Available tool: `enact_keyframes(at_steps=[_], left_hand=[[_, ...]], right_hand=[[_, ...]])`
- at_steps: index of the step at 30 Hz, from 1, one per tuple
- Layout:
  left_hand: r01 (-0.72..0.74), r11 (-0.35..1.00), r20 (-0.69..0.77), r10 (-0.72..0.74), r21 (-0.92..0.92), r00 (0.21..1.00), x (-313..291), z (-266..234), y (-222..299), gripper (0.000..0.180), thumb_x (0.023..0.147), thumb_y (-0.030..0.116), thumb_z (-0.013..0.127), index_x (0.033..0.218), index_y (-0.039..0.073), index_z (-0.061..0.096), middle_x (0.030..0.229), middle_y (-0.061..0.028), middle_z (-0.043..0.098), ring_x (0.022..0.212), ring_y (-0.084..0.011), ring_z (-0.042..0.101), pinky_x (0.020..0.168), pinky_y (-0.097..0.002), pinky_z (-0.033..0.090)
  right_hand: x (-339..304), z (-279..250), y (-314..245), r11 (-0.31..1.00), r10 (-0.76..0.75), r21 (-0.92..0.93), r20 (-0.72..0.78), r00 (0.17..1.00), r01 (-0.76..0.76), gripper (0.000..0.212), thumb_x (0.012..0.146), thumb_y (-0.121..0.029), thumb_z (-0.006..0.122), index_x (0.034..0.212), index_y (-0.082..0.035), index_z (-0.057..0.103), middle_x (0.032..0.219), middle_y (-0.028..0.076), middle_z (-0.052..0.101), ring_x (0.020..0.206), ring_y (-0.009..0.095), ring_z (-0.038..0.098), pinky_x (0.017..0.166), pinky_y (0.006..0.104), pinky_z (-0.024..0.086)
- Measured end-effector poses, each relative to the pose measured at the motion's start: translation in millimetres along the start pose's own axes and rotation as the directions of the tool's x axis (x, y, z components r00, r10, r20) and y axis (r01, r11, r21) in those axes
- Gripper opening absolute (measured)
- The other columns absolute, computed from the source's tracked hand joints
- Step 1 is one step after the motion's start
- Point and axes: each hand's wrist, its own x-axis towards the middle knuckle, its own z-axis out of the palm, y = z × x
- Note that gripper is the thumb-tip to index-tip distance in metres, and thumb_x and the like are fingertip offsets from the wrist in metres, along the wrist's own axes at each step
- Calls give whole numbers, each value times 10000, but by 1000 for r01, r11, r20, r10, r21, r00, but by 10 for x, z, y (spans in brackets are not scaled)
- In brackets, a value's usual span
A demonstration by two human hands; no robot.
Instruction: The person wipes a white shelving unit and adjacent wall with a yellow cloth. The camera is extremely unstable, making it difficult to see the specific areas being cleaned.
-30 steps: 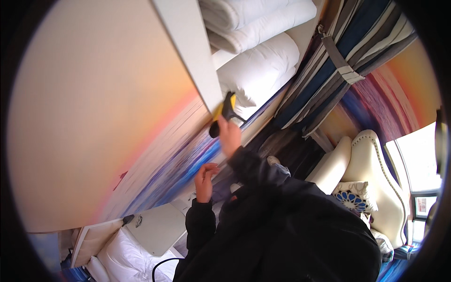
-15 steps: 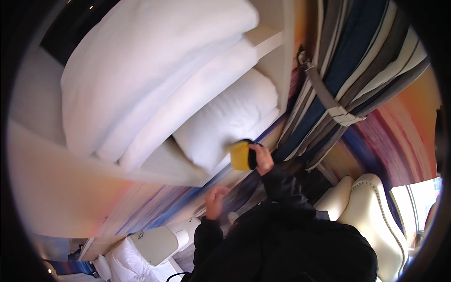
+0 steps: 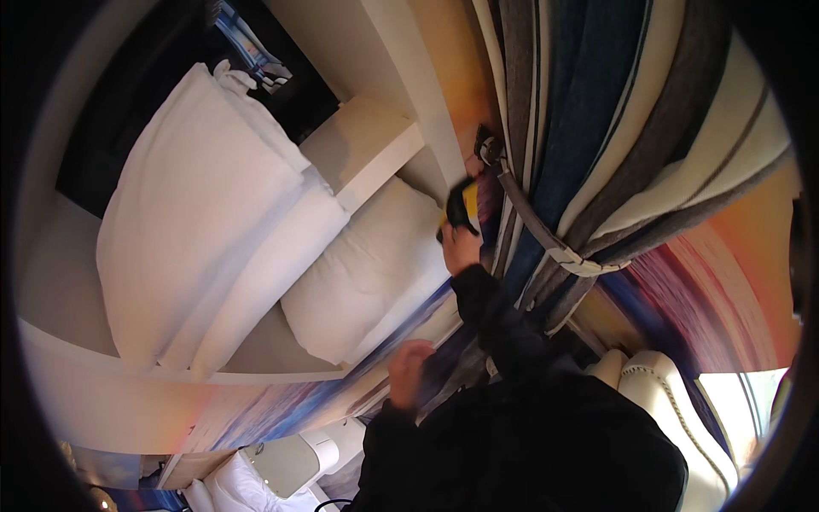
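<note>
My right hand (image 3: 461,252) is closed on a small black-and-yellow hand pad (image 3: 462,203); motion blurs it, and its exact kind does not show. It is up by the right upright (image 3: 426,94) of a white shelf unit, close to the striped curtain (image 3: 589,128). Just left of it a white pillow (image 3: 367,269) lies in the lower compartment. My left hand (image 3: 411,369) hangs lower, before the shelf's front edge, fingers loosely bent and apart, with nothing seen in it. Folded white bedding (image 3: 205,205) is stacked on the shelf's left part.
A grey tieback (image 3: 533,218) gathers the curtain at a wall hook (image 3: 488,147). At lower right stands a cream studded chair (image 3: 674,418) by a bright window. A dark screen (image 3: 299,94) is behind the bedding. Lower left shows a white bed (image 3: 243,486) and a white chair (image 3: 286,465).
My right hand has moved up with the pad, from in front of the pillow to the shelf's upright. The view has shifted, baring more of the screen and shelf. My left hand stays low.
</note>
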Motion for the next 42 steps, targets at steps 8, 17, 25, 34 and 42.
enact_keyframes(at_steps=[8, 17, 25, 34, 42], left_hand=[[118, 993, -45, -118, -12, 992, -109, 104, 202, 199, 927, 53, 477, 1048, -14, 621, 942, -92, 671, 918, -155, 632, 863, -281, 470], [95, 992, 46, -91, -87, 995, -55, 211, 91, 217, 921, 38, 461, 1045, -23, 629, 989, -102, 665, 920, -174, 631, 845, -298, 490], [35, 986, 108, -17, -165, 994, 463, 231, 314, 204, 926, 13, 462, 1043, -23, 625, 966, -100, 673, 911, -168, 643, 837, -287, 490], [13, 967, 182, 35, -254, 983, 856, 582, 134, 176, 917, -4, 475, 1008, -38, 622, 952, -90, 669, 891, -162, 637, 844, -285, 485], [-15, 996, -22, 13, -89, 1000, 1064, 515, 152, 191, 946, 62, 471, 1011, -18, 631, 912, -105, 680, 851, -185, 652, 814, -297, 495]], right_hand=[[193, -292, -729, 894, -85, 382, -370, 925, 235, 354, 941, -245, 551, 816, 84, 589, 807, 331, 591, 782, 488, 582, 671, 502, 463], [261, 223, 210, 999, 34, 48, -437, 899, -14, 344, 942, -248, 546, 783, 55, 578, 707, 276, 594, 683, 479, 581, 622, 515, 460], [618, -481, -913, 935, -268, 90, -453, 850, 343, 304, 942, -227, 583, 1008, 69, 609, 818, 254, 640, 760, 410, 630, 685, 443, 482], [252, -135, 174, 985, -98, 128, -133, 986, 115, 289, 925, -203, 580, 817, 63, 606, 847, 316, 601, 812, 480, 595, 718, 504, 481], [389, -511, -784, 849, -439, 299, -60, 897, 436, 560, 956, -47, 480, 1488, -42, 306, 1566, 208, 210, 1456, 426, 109, 1142, 434, 240]])
